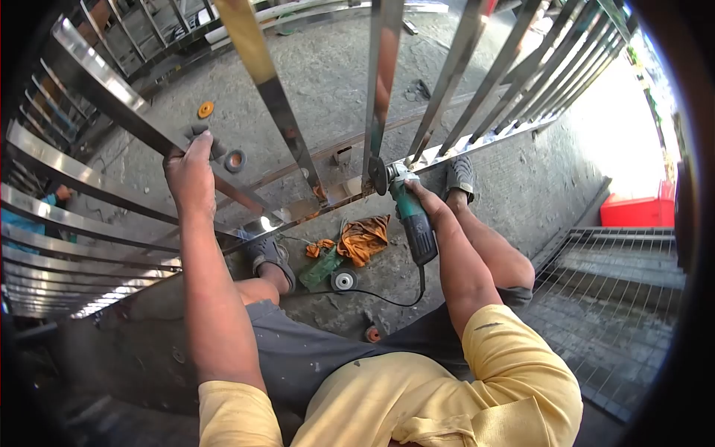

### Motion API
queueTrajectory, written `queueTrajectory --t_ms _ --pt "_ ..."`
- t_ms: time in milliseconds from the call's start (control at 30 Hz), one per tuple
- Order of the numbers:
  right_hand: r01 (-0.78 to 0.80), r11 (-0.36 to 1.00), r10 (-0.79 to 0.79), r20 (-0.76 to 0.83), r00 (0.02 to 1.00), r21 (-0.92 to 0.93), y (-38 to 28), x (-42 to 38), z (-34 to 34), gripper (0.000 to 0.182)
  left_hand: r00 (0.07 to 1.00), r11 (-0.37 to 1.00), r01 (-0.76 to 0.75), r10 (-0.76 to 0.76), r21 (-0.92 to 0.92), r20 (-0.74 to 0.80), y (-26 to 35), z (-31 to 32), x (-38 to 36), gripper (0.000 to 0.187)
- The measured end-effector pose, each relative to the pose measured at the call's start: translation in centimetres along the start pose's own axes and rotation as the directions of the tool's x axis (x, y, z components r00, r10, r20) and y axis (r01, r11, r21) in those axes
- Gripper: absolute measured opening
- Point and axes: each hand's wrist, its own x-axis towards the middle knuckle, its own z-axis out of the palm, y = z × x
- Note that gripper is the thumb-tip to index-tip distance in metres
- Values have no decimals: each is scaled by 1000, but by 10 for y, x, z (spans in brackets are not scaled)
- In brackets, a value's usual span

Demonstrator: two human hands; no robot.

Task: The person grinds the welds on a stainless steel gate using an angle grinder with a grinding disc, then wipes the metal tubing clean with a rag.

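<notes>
My left hand (191,173) is wrapped round an upright bar (123,115) of a shiny metal railing. In my right hand (433,200) is a green and black angle grinder (415,225), its body pointing back toward me. The grinder's dark disc (379,176) stands on edge right at the foot of another upright bar (383,82), where that bar meets the bottom rail (346,191). A black cord (387,304) runs from the grinder's rear end across the floor between my legs.
Between my feet lie an orange cloth (363,240), a green plastic bottle (322,270) and a round disc (344,280). Beyond the railing are a yellow disc (205,109) and a dark ring-shaped piece (235,161). A red box (637,205) and wire grating (603,298) stand right. Another person's hand (64,193) shows far left.
</notes>
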Motion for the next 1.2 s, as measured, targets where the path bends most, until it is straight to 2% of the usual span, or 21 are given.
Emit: queueTrajectory --t_ms 100,133,267,333,467,567,600,700,733,767,933,1000,1067,1133,1167,1200 --pt "-61 986 64 17 998 -156 -28 4 -9 60 999 997 43 -44 -61 -24 -4 0 2 13" --pt "-95 978 93 -22 995 -184 -36 0 -6 60 999 998 30 -33 -58 -40 -5 2 2 13" --pt "-95 971 110 57 992 -217 -38 19 -21 62 993 999 14 -18 -31 -119 -2 8 1 12" --pt "-102 975 113 45 993 -195 -41 22 -18 62 992 1000 17 -14 17 -128 -5 6 2 11" --pt "-93 978 110 86 990 -185 -38 15 -16 60 982 994 95 -103 -59 -160 5 12 -3 13" --pt "-30 978 39 42 998 -209 -24 3 -17 63 984 998 64 -67 -22 -164 6 12 -2 14" --pt "0 986 10 61 998 -166 -21 0 -13 60 986 999 38 -38 1 -163 3 11 0 14" --pt "-48 984 54 29 998 -171 -25 -3 -5 57 991 999 13 -7 48 -135 -1 9 2 14" --pt "9 991 -3 49 999 -136 -23 3 -3 58 993 999 14 -10 40 -117 -3 9 2 14" --pt "-27 991 27 -6 1000 -132 -24 4 1 58 995 999 13 -10 33 -97 -3 7 3 14" --pt "-45 992 44 -9 999 -119 -4 -15 -1 62 983 999 -18 25 41 -182 -5 12 5 18" --pt "-5 992 3 -9 1000 -124 1 -14 -4 62 978 999 0 10 51 -210 -5 14 5 24" --pt "35 997 -37 -40 998 -63 7 -12 -6 56 981 992 60 -39 107 -189 -4 10 4 19" --pt "96 986 -113 -120 986 -138 2 -12 1 60 985 990 76 -56 121 -161 -5 10 8 16" --pt "129 975 -160 -166 973 -183 -3 -16 2 63 987 993 69 -53 100 -152 -8 9 9 15" --pt "187 913 -304 -299 905 -363 -1 -7 -4 85 987 995 64 -53 70 -155 -13 8 12 14"
